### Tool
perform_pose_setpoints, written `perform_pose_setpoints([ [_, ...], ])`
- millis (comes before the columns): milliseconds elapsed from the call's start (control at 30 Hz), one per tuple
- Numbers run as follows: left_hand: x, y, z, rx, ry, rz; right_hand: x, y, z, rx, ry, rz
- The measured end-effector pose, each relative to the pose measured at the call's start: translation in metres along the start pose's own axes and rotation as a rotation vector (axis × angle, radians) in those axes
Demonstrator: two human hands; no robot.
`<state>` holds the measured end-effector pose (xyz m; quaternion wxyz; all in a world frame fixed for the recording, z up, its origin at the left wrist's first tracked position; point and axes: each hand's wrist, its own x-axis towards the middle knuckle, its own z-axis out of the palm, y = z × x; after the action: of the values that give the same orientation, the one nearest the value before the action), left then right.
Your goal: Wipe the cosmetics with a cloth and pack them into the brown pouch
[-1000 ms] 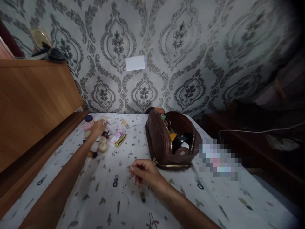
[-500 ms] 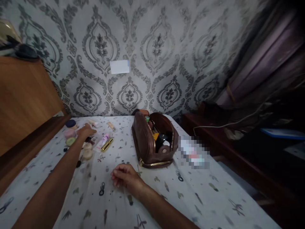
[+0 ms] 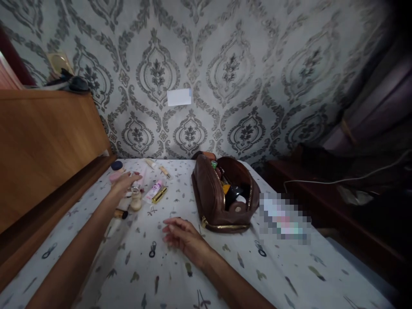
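Observation:
My left hand (image 3: pixel 126 185) is over the cosmetics at the left of the cloth, fingers curled around something pale that I cannot make out. Just beside it are a pink jar (image 3: pixel 115 176), a dark-lidded jar (image 3: pixel 117 165) and a cream-coloured round container (image 3: pixel 136 202). A pink-and-white tube (image 3: pixel 154 190) and a gold tube (image 3: pixel 159 195) lie to its right. My right hand (image 3: pixel 185 240) holds nothing, its fingers loosely apart above the cloth. Nearest to it is an unzipped brown leather bag (image 3: pixel 206 210) with several small things inside.
Two slim tubes, one pale (image 3: pixel 149 162) and one beige (image 3: pixel 165 172), lie toward the wall. A brush-like item (image 3: pixel 121 213) rests by my left forearm. Right of the bag is a blurred-out patch (image 3: pixel 283 219). A wooden panel (image 3: pixel 51 146) borders the left side.
The view has swung left, so everything sits further right. My left hand has drawn slightly back over the cosmetics, its fingers curling around something pale. My right hand's fingers have spread a little.

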<state>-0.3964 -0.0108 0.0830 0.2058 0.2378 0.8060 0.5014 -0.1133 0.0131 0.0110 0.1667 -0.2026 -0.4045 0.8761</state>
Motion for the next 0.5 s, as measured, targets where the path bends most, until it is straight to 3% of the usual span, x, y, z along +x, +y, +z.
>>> perform_pose_setpoints([
  [233, -0.108, -0.017, 0.046, -0.129, -0.225, 0.234, 0.016, -0.003, 0.019, 0.201, 0.077, -0.041],
  [367, -0.155, -0.022, 0.066, 0.114, -0.169, 0.683, 0.02, 0.004, 0.026, 0.265, 0.099, -0.064],
  [500, -0.174, -0.031, 0.072, 0.337, -0.134, 1.052, 0.013, 0.015, 0.021, 0.258, 0.124, -0.105],
])
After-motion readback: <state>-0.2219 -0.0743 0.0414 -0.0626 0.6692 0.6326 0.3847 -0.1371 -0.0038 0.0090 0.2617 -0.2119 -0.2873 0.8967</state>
